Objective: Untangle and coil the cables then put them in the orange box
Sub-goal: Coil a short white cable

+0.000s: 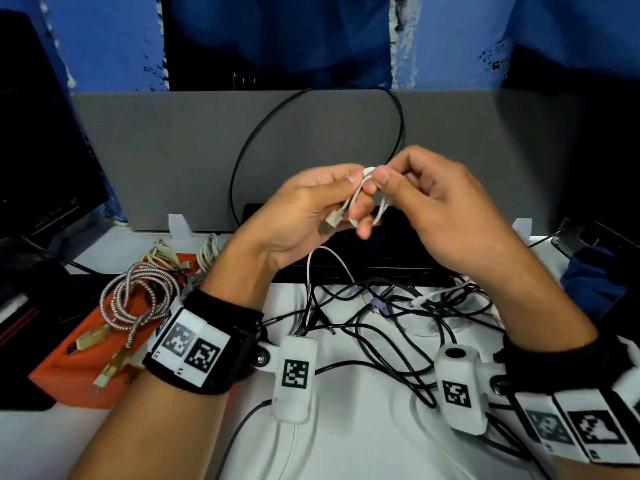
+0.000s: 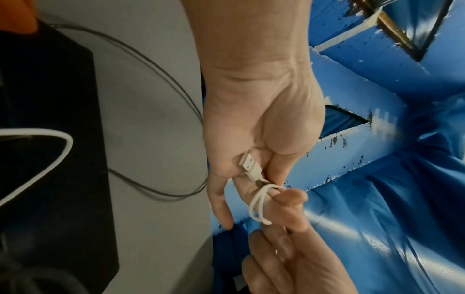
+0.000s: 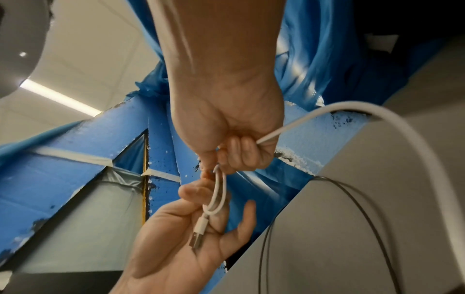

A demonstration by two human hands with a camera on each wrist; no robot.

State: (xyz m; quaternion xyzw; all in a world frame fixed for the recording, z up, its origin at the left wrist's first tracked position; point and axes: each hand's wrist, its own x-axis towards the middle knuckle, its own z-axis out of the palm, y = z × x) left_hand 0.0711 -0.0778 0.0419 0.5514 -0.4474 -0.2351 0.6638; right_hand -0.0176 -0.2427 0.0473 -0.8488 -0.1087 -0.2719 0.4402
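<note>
Both hands are raised above the table with a white USB cable (image 1: 358, 195) between them. My left hand (image 1: 356, 202) pinches it under the thumb, and small loops wrap its fingers (image 2: 259, 206). The USB plug (image 1: 332, 221) lies across the left palm (image 3: 198, 236). My right hand (image 1: 384, 171) pinches the top of the loops, while its curled fingers (image 3: 241, 151) hold the trailing length (image 3: 377, 117). At the left stands the orange box (image 1: 69, 368), with a braided silver cable coil (image 1: 138, 296) in it. A tangle of black cables (image 1: 381, 323) lies on the white table below the hands.
A grey partition (image 1: 156, 150) closes the back of the table, with a thin black cable loop (image 1: 242, 161) in front of it. A black device (image 1: 381, 258) sits under the hands. Beige cables (image 1: 166, 254) lie behind the box. Dark blue cloth (image 1: 588, 282) is at the right.
</note>
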